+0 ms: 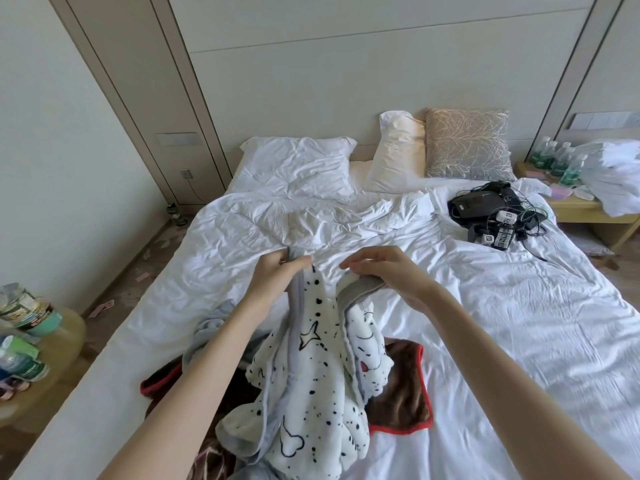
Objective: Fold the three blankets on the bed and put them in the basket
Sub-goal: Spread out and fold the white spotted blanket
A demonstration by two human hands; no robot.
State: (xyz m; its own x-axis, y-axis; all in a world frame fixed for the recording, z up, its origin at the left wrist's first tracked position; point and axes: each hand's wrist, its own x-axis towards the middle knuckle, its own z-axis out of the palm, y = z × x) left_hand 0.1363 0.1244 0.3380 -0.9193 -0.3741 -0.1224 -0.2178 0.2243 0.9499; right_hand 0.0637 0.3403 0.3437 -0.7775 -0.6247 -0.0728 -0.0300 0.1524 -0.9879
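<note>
The spotted blanket (311,368) is held up over the near end of the bed (502,323), unfolded and bunched: white fleece, black marks, grey border. Its grey edge is pinched by the left hand (277,275) and gripped in the curled fingers of the right hand (384,271). Beneath it a brown blanket (398,396) (red-trimmed) lies crumpled. No fold is judged complete, and no basket is seen. Folding and stowing remain outstanding.

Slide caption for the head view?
Left hand and right hand hold the spotted white blanket up by its grey edge over a brown red-trimmed blanket on the bed.
</note>
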